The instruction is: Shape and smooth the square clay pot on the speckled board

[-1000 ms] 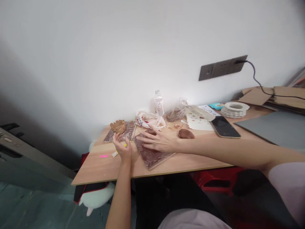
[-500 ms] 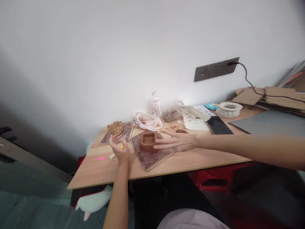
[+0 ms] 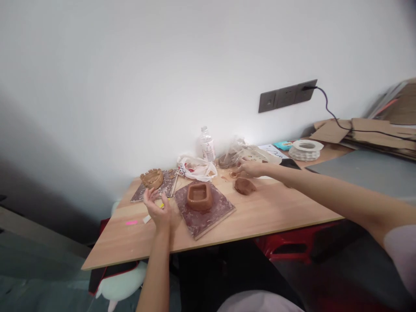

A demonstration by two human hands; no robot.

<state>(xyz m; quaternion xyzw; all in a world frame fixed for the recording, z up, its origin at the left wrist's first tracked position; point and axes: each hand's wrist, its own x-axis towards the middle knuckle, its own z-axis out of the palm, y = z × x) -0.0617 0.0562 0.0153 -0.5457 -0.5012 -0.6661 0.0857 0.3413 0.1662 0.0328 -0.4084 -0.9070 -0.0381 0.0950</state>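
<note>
A square brown clay box (image 3: 199,196) with a hollow middle sits on a mottled dark red board (image 3: 211,221). To its left my left hand (image 3: 158,209) is raised, empty, its fingers loosely curved and apart. Behind that hand a round clay bowl (image 3: 152,178) with a notched rim stands on a second board (image 3: 138,195). My right hand (image 3: 251,167) reaches to the back of the table, fingers pointed down and drawn together beside a small ring-shaped dish (image 3: 233,175). What its fingertips pinch, if anything, is hidden. A clay lump (image 3: 245,186) lies in front of that hand.
Along the wall stand a clear bottle (image 3: 207,145), a white plastic bag (image 3: 196,168) and a clear bag (image 3: 229,159). Farther right are a white ribbed roll (image 3: 305,150), a grey board (image 3: 364,171) and cardboard (image 3: 373,128). A pink strip (image 3: 131,222) lies at left.
My right hand has left the side of the clay box and moved back and right to the small dish. The clay lump shows fully now. My left hand stays about where it was.
</note>
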